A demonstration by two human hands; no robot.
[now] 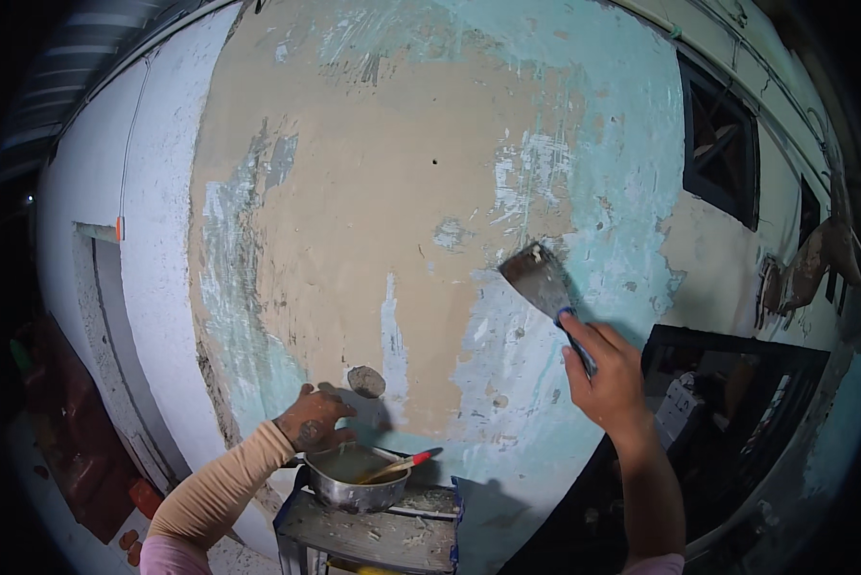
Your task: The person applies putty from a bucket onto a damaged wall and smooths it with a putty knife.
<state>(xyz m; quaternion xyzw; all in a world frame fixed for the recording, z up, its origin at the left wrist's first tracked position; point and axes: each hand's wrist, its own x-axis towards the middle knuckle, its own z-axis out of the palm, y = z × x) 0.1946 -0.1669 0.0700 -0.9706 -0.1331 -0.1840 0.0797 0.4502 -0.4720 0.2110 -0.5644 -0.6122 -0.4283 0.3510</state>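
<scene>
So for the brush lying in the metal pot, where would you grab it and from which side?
Probably by the red-tipped handle end, coming from the right. The brush leans over the right rim of the metal pot, so its handle sticks out clear while the other end sits down in the pot. The left hand rests at the pot's left rim.

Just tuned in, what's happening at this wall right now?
A person is scraping a wall whose turquoise paint is mostly stripped to bare tan plaster. The right hand holds a putty knife with its blade against the wall at the paint's edge. The left hand rests on the rim of a metal pot of paste with a red-tipped tool in it, on a small stand.
</scene>
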